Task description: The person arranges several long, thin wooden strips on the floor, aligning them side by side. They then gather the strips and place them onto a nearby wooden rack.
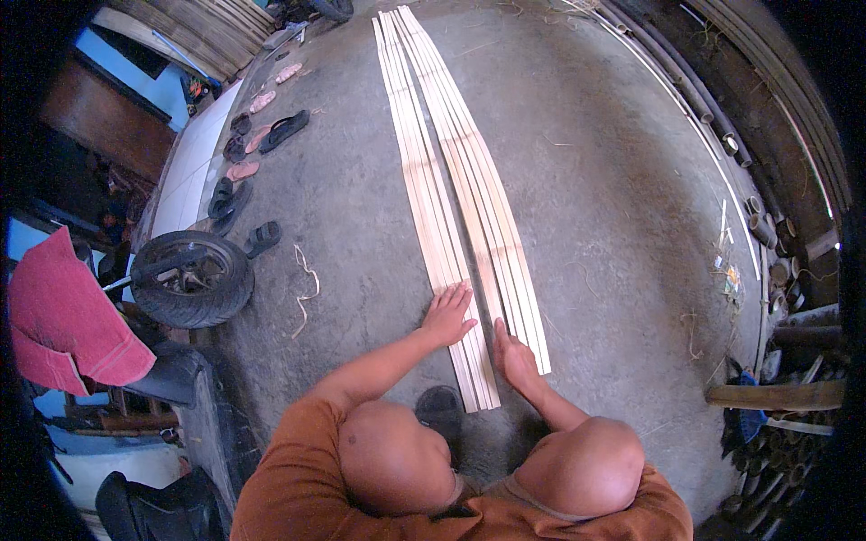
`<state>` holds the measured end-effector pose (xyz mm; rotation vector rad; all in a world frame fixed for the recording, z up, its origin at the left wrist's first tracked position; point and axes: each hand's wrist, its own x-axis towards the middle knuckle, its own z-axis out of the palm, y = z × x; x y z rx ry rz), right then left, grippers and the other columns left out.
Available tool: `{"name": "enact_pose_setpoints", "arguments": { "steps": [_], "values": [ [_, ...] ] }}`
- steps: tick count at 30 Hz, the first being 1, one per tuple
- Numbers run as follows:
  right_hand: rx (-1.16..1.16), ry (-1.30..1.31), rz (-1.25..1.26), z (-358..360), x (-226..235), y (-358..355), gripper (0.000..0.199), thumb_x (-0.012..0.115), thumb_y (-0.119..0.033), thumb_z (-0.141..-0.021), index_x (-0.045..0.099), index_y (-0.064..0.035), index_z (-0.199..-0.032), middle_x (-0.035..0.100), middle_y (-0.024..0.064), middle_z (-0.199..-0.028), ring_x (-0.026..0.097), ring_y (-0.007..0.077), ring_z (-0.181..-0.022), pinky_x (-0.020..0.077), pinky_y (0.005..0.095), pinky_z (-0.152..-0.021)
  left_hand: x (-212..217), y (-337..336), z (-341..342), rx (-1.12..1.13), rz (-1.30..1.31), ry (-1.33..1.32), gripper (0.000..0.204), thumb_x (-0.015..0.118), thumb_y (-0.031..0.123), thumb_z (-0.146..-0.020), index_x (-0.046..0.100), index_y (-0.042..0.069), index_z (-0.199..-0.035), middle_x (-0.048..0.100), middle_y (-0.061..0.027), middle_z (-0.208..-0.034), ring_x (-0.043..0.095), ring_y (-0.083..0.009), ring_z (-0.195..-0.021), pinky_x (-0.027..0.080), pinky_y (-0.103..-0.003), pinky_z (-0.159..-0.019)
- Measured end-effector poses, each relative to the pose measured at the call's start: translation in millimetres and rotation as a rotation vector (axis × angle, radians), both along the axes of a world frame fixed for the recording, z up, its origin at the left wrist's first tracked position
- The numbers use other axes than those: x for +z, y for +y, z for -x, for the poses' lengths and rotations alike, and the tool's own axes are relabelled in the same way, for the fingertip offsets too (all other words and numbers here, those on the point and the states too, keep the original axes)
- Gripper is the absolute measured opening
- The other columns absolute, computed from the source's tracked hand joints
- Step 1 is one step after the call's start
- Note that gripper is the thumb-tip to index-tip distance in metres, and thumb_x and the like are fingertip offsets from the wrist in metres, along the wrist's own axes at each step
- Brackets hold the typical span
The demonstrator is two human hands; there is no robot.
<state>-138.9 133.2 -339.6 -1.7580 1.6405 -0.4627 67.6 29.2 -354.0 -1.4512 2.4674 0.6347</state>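
Observation:
Long, pale split bamboo strips lie on the floor in two groups, running away from me and drawing together at the far end. My left hand (448,313) rests flat across the left group of strips (431,225), fingers stretched out. Beside it, my right hand (515,359) is closed at the near end of the right group of strips (483,198), its thumb side against the innermost strip. Its other fingers are mostly hidden. A dark gap separates the two groups between my hands.
Left stand a wheel with a black tyre (191,279) and a red cloth (72,316). Sandals (283,132) line a white tiled step (187,171). Bamboo poles (663,72) lie along the right wall, with cut bamboo pieces (780,270) stacked nearer. My knees flank the near ends.

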Motion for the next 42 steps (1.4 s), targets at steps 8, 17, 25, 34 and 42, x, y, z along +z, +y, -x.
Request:
{"name": "enact_pose_setpoints", "arguments": {
  "steps": [8, 17, 25, 34, 42],
  "values": [
    [0.059, 0.057, 0.185, 13, 7, -1, 0.042, 0.058, -0.018, -0.096, 0.051, -0.0044, -0.135, 0.059, 0.0241, -0.108, 0.067, 0.0416, -0.085, 0.0566, 0.0501, -0.072, 3, 2, 0, 0.034, -0.005, 0.004, 0.078, 0.052, 0.047, -0.099, 0.022, 0.007, -0.158, 0.015, -0.0157, -0.166, 0.016, -0.0372, -0.152, 0.018, -0.053, -0.122],
    [-0.240, 0.187, 0.179, 65, -15, -11, 0.037, 0.066, -0.017, -0.089, 0.057, -0.0051, -0.123, 0.060, 0.0223, -0.108, 0.061, 0.0422, -0.099, 0.0525, 0.0501, -0.083, 2, 2, 1, -0.012, -0.006, 0.014, 0.064, 0.050, 0.045, -0.100, 0.032, 0.023, -0.157, 0.012, -0.0172, -0.167, 0.014, -0.0407, -0.152, 0.018, -0.057, -0.121],
    [-0.299, 0.041, 0.104, 76, -26, -14, 0.024, 0.067, -0.019, -0.089, 0.060, -0.0028, -0.105, 0.064, 0.0229, -0.095, 0.064, 0.0427, -0.088, 0.0530, 0.0507, -0.079, 4, 2, -1, -0.019, -0.004, 0.008, 0.063, 0.050, 0.045, -0.101, 0.033, 0.022, -0.157, 0.009, -0.0191, -0.167, 0.016, -0.0438, -0.151, 0.019, -0.057, -0.120],
    [0.085, 0.220, 0.204, 28, -10, -2, 0.029, 0.068, -0.027, -0.087, 0.059, -0.0057, -0.104, 0.064, 0.0162, -0.093, 0.067, 0.0354, -0.087, 0.0575, 0.0460, -0.072, 14, 1, 6, -0.011, -0.039, -0.017, 0.063, 0.048, 0.045, -0.101, 0.030, 0.023, -0.158, 0.008, -0.0181, -0.167, 0.013, -0.0417, -0.152, 0.017, -0.056, -0.121],
    [0.039, 0.274, 0.138, 14, -20, 0, 0.033, 0.070, -0.029, -0.087, 0.063, -0.0055, -0.109, 0.064, 0.0164, -0.100, 0.066, 0.0351, -0.092, 0.0531, 0.0465, -0.080, 4, 3, -2, -0.022, -0.018, -0.006, 0.065, 0.048, 0.048, -0.101, 0.028, 0.025, -0.159, 0.009, -0.0194, -0.167, 0.015, -0.0459, -0.151, 0.018, -0.055, -0.121]
  ]
}}
